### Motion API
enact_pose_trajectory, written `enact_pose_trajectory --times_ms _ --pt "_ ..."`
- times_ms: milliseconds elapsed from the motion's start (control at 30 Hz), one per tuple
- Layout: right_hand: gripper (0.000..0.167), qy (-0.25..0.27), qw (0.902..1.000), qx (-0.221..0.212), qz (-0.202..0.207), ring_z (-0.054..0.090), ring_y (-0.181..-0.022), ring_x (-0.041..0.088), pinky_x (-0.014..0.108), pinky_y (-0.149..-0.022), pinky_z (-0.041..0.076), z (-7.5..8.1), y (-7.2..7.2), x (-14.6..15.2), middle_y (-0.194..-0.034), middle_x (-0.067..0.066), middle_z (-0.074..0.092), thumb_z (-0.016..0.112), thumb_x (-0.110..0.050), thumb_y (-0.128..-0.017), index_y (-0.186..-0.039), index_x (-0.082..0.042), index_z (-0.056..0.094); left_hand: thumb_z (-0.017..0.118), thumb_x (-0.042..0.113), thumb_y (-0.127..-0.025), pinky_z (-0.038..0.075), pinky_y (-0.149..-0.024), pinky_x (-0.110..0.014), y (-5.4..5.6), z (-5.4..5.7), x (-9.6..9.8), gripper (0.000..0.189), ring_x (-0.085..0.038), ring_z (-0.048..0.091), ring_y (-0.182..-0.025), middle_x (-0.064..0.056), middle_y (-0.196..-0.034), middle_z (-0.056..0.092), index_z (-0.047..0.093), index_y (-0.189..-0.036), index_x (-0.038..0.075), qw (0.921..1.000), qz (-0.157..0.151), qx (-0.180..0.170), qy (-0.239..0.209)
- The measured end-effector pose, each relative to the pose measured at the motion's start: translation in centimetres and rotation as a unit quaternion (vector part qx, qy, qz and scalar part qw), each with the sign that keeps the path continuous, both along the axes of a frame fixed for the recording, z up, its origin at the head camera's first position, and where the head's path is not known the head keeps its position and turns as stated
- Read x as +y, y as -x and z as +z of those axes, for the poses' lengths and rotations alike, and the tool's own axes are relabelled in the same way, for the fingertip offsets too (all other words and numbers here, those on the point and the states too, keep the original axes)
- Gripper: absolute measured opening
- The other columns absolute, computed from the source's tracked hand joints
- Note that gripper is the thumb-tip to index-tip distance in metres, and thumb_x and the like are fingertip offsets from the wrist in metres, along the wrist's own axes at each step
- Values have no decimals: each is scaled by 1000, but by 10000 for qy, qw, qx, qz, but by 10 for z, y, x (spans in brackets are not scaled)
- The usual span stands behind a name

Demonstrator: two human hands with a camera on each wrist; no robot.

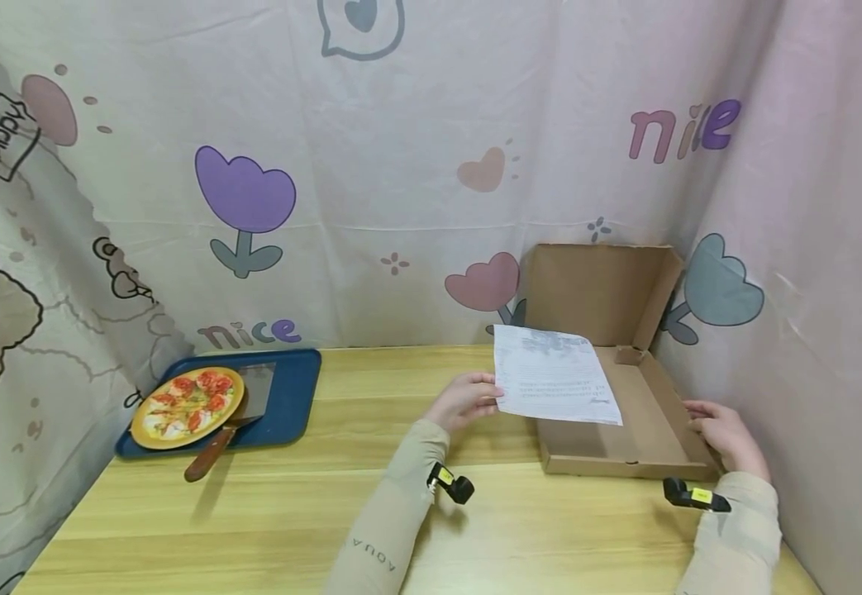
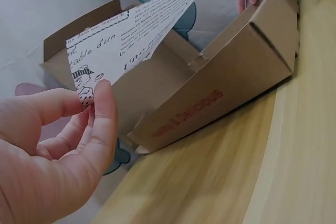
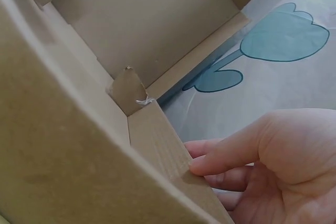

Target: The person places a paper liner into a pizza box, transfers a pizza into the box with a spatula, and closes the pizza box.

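My left hand (image 1: 466,400) pinches the left edge of a thin printed paper sheet (image 1: 553,376) between thumb and fingers. In the left wrist view, writing and a small drawing show on the sheet (image 2: 100,59), and its far end slants upward. The sheet overlaps the open cardboard pizza box (image 1: 616,446) in the head view. The box's lid (image 1: 594,289) stands raised at the back, and red lettering marks its front wall. At the box's right side, my right hand (image 1: 728,438) grips the side wall (image 3: 168,150), thumb on the inner face and fingers outside.
On the far left, a blue tray (image 1: 292,413) bears a pizza (image 1: 188,405) on a yellow round plate. A pizza server with a wooden handle (image 1: 211,454) lies partly on the tray, its handle jutting past the front edge. A printed curtain (image 1: 401,165) hangs behind the wooden table (image 1: 267,529).
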State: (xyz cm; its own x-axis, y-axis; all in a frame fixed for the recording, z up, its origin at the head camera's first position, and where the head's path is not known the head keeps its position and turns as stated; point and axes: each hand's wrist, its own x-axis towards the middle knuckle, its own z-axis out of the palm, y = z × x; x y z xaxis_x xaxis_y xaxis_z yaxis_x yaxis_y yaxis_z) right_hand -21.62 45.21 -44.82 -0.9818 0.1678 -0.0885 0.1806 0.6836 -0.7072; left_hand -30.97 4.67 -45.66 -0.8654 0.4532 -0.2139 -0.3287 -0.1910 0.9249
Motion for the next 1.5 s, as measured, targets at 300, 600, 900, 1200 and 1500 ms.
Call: enact_pose_trajectory --times_ms 300,600,900,1200,1500 --pt "48 46 10000 -44 -8 57 -100 30 20 -70 45 2 1 -1 -133 44 40 41 1 -94 -136 21 33 60 -8 -88 58 -81 -30 3 2 27 14 -17 67 -83 -10 -96 68 61 -100 0 10000 22 -33 -77" --pt "49 66 9999 -102 -12 58 -95 19 18 -70 45 3 0 0 -135 44 38 42 1 -94 -137 22 31 62 -10 -85 57 -90 -37 6 7 56 22 -19 68 -81 -16 -101 70 63 -106 -5 9996 56 -189 -202" --pt "50 80 9998 -163 12 55 -107 37 26 -76 48 -1 1 1 -135 44 38 40 0 -94 -139 21 30 62 -12 -85 57 -89 -38 8 -1 80 17 -19 67 -76 -12 -87 68 63 -100 -4 9984 47 -493 -278" --pt "49 -76 9999 -81 106 59 -97 21 20 -72 47 0 -1 6 -134 44 40 42 1 -94 -137 22 32 63 -14 -84 59 -85 -38 1 4 97 21 -23 70 -79 -20 -94 70 63 -104 -9 9995 120 -182 -244" --pt "49 75 9997 -91 219 59 -93 11 22 -74 50 -1 0 4 -134 45 38 42 0 -96 -138 22 30 65 -12 -84 60 -81 -38 -5 6 110 17 -22 70 -77 -18 -87 69 62 -100 -7 9999 93 -34 34"
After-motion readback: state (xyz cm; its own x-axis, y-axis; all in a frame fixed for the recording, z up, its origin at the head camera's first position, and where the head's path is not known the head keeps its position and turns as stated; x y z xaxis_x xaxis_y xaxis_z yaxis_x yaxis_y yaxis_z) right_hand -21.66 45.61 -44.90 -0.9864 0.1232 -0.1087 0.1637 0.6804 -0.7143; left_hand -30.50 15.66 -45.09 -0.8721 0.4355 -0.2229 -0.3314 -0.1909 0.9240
